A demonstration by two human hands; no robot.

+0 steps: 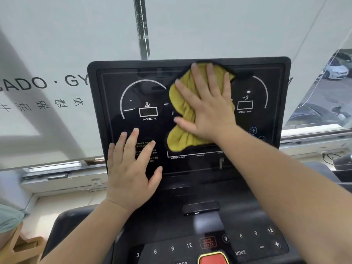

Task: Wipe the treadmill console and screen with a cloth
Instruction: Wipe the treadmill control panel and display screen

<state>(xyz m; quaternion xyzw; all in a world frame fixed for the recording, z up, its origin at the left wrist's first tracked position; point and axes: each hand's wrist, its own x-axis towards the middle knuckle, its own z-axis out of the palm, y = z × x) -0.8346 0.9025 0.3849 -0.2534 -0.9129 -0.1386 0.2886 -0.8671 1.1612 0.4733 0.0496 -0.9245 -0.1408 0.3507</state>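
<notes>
A black treadmill screen (266, 88) stands upright in front of me, with incline and speed dials printed on it. My right hand (207, 103) lies flat with spread fingers on a yellow cloth (182, 134), pressing it against the upper middle of the screen. My left hand (131, 168) rests flat on the lower left of the screen, fingers straight, covering some printed text. Below the screen lies the console panel (190, 244) with number keys, a stop/start key and a red button (213, 259).
A white window blind (57, 54) with printed lettering hangs behind the screen. A window at the right shows parked cars (335, 71). A small black slot piece (201, 207) sits between screen and console. A window sill (62, 176) runs behind at the left.
</notes>
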